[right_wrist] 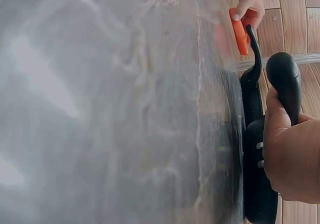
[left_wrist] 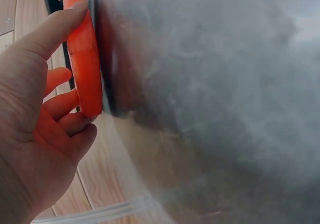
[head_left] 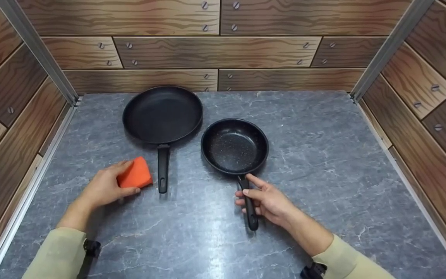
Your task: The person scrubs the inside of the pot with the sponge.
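My left hand [head_left: 105, 185] holds an orange sponge [head_left: 137, 174] between thumb and fingers, left of the large pan's handle. In the left wrist view the sponge [left_wrist: 84, 59] stands on edge, thumb on its near end. My right hand [head_left: 272, 202] grips the black handle [head_left: 251, 211] of a small frying pan [head_left: 234, 149], thumb on top and fingers beneath. This pan has a speckled inside and sits right of the middle. A larger black frying pan [head_left: 163, 116] lies behind and to the left, its handle [head_left: 163, 168] pointing toward me, untouched.
All of this is on a grey marbled tabletop [head_left: 323, 155]. Wood-patterned panels [head_left: 215, 52] close off the back and both sides, with metal rails [head_left: 39, 50] at the corners. The two pans lie close side by side.
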Available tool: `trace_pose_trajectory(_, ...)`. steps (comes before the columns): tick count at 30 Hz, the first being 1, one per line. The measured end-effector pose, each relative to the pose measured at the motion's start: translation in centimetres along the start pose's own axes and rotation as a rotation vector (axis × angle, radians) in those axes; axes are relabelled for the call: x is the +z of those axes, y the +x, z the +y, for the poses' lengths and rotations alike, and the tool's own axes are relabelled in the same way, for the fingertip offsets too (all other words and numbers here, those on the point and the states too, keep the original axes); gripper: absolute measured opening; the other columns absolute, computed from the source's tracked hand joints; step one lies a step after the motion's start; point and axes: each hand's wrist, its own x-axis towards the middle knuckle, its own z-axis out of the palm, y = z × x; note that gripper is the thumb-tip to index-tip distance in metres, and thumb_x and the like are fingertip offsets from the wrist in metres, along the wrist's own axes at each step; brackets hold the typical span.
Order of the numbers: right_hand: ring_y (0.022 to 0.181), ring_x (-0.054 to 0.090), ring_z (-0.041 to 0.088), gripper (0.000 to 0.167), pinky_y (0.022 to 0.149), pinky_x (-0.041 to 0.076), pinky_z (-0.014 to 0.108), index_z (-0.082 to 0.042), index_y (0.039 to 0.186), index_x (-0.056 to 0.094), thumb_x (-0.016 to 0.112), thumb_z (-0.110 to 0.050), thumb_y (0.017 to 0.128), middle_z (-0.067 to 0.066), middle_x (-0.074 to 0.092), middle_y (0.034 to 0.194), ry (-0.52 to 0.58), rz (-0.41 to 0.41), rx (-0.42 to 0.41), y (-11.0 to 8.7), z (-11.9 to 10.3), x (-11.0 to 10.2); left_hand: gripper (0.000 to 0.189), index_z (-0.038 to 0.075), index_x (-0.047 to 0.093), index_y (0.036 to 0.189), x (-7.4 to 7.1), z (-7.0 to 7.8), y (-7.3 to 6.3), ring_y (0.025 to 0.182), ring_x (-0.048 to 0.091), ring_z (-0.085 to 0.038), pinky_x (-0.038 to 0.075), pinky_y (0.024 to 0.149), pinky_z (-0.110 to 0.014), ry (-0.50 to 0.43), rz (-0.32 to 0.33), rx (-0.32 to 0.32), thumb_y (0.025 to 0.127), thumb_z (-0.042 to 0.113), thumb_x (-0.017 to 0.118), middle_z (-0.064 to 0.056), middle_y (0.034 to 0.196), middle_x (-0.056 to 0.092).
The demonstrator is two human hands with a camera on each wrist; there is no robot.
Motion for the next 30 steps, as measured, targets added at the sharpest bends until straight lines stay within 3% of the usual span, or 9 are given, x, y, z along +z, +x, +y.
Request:
trace_pose_trajectory(8, 0.096, 0.077, 0.022, 0.085, 0.083, 0.063, 0.04, -0.009, 0.171, 0.006, 0.06, -0.006, 0.105, 0.019, 0.073, 0.123, 0.014, 0.001, 0.007, -0.4, 0.6, 0.0, 0.086, -0.002, 0.057, 0.15, -1.4, 1.5, -0.6, 0.131, 0.055, -0.058, 0.048, 0.102, -0.067, 0.018, 0.12, 0.072, 0.083, 0.039, 0.092, -0.038, 0.148, 0.051)
trace_pose_trajectory(15, 0.096, 0.077, 0.022, 0.085, 0.083, 0.063, 0.04, -0.01, 0.171, 0.007, 0.06, -0.006, 0.106, 0.019, 0.073, 0.124, 0.015, -0.004, 0.01, -0.4, 0.5, 0.1, 0.083, 0.003, 0.06, 0.149, -2.6, 4.6, 0.1, 0.123, 0.062, -0.054, 0.054, 0.091, -0.061, 0.025, 0.168, 0.111, 0.082, 0.039, 0.093, -0.036, 0.146, 0.055)
trace_pose_trajectory(21, 0.097, 0.077, 0.023, 0.084, 0.086, 0.063, 0.042, -0.009, 0.171, 0.007, 0.059, -0.006, 0.106, 0.02, 0.072, 0.125, 0.005, -0.003, 0.004, -0.2, 0.2, 0.1, 0.078, 0.002, 0.067, 0.143, -3.0, 8.2, 2.6, 0.127, 0.061, -0.051, 0.052, 0.099, -0.062, 0.041, 0.193, 0.221, 0.081, 0.04, 0.093, -0.031, 0.143, 0.061)
trace_pose_trajectory(30, 0.097, 0.077, 0.023, 0.083, 0.085, 0.063, 0.041, -0.01, 0.171, 0.007, 0.058, -0.007, 0.107, 0.019, 0.072, 0.125, 0.0, -0.005, 0.004, -0.1, -0.1, 0.1, 0.077, 0.007, 0.067, 0.145, -2.6, 13.7, 7.7, 0.133, 0.058, -0.04, 0.047, 0.11, -0.051, 0.057, 0.109, 0.339, 0.083, 0.048, 0.087, -0.023, 0.148, 0.06)
